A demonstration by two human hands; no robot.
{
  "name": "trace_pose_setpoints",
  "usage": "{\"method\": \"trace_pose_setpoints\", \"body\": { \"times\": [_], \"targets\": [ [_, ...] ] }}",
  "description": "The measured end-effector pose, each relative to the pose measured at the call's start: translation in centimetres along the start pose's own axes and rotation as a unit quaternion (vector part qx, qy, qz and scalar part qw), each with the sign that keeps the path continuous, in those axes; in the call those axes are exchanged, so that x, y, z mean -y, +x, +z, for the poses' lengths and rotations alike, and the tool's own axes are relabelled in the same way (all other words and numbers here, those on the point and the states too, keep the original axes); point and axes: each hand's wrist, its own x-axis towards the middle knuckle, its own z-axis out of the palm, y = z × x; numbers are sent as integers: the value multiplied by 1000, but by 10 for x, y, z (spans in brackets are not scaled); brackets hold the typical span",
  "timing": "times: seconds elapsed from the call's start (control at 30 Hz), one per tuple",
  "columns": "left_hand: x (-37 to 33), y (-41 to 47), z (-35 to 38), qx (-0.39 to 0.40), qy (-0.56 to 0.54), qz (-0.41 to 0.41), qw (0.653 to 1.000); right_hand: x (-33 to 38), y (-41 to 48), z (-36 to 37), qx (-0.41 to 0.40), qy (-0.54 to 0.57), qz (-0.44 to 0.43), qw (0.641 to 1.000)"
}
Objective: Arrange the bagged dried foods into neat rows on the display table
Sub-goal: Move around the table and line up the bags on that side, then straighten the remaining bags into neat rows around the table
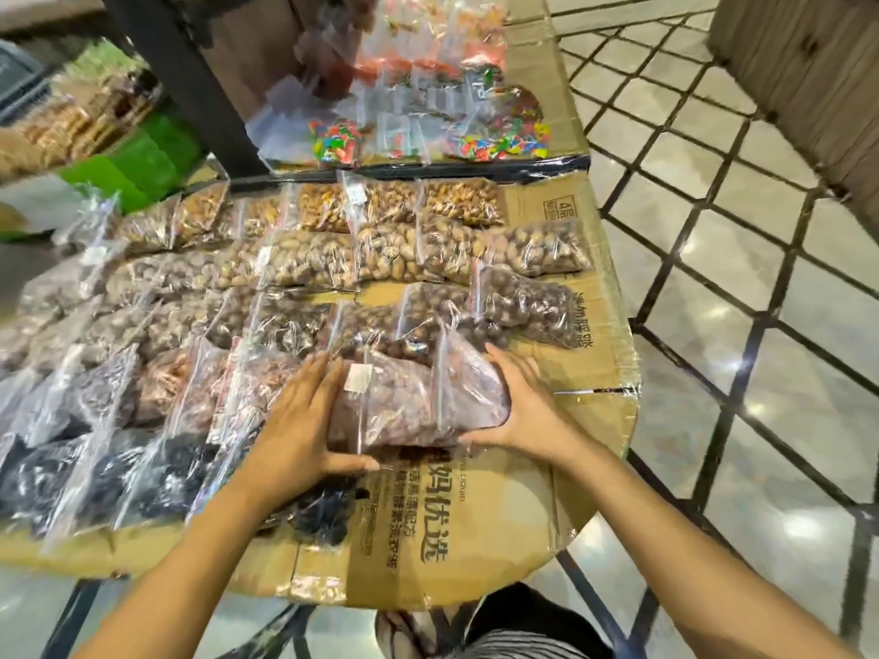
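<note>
Green plastic sheeting (pixel 142 154) lies blurred at the far left, beyond the edge of the tabletop, which is covered by flattened brown cardboard (pixel 528 525) with printed lettering. Clear zip bags run across it in overlapping rows: bags of black dried food (pixel 71 478) nearest at the left, bags of pinkish-brown pieces (pixel 164 387) behind them, then bags of brown nuts (pixel 304 259) further back. Towards the middle, the left hand (pixel 295 420) presses against the left side of a clear zip bag of reddish-brown dried food (pixel 409 406), its fingers straight and close together, thumb stretched along the near edge. That bag sits at the right end of the second row from the near edge, with a small white label (pixel 359 377) on top. A second zip strip crosses it, so it may be two bags overlapped. Whether it rests on the cardboard or is lifted just off it cannot be told. The right hand (pixel 528 411) cups the bag's right end, fingers curved round the far side and thumb tucked at the near edge. Further back lie bags of bright multicoloured pieces (pixel 333 142). At the right, pale glossy floor tiles (pixel 737 325) with dark joints spread beyond the tabletop.
</note>
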Motion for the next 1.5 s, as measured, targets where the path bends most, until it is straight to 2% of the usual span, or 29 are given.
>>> {"method": "trace_pose_setpoints", "body": {
  "times": [0.07, 0.13, 0.23, 0.3, 0.4, 0.5, 0.63, 0.7, 0.8, 0.9, 1.1, 1.23, 1.3, 1.33, 1.4, 1.5],
  "targets": [
    [16, -16, -2, -16, -17, -5, 1000, 21, -14, 7, -106, 17, -22, 994],
    [34, -31, -3, -21, -7, 2, 1000, 43, -26, 23, -179, 1, -105, 978],
    [65, -41, -5, -32, 13, 3, 999, 68, -32, 59, -195, -101, -237, 946],
    [90, -37, -6, -45, 14, 0, 999, 83, -28, 85, -172, -159, -270, 934],
    [132, -21, -9, -22, 33, 6, 999, 111, -16, 124, -119, -233, -240, 935],
    [166, -5, -11, -2, 37, 53, 998, 142, 1, 149, -89, -225, -150, 959],
    [191, 11, -14, -21, 50, 115, 992, 163, 36, 139, -97, -248, -9, 964],
    [196, 18, -12, -21, 33, 123, 992, 169, 53, 126, -66, -238, 64, 967],
    [196, 27, -9, -28, 4, 124, 992, 177, 76, 123, -29, -239, 110, 964],
    [198, 33, -8, -36, -7, 121, 992, 182, 87, 131, 47, -305, 116, 944],
    [197, 24, -12, -32, -24, 122, 992, 186, 66, 132, 43, -277, 85, 956],
    [201, -30, -14, -58, -90, 153, 982, 201, 28, 156, -85, -157, 59, 982],
    [212, -61, -9, -62, -69, 183, 979, 204, 4, 179, -103, -173, 6, 980],
    [219, -71, -3, -58, -46, 189, 979, 201, -3, 190, -101, -191, -14, 976],
    [225, -83, 7, -32, -11, 176, 984, 202, -9, 198, -90, -193, -1, 977],
    [222, -82, 15, -11, -8, 145, 989, 209, -4, 190, -15, -213, 25, 977]
  ]
}}
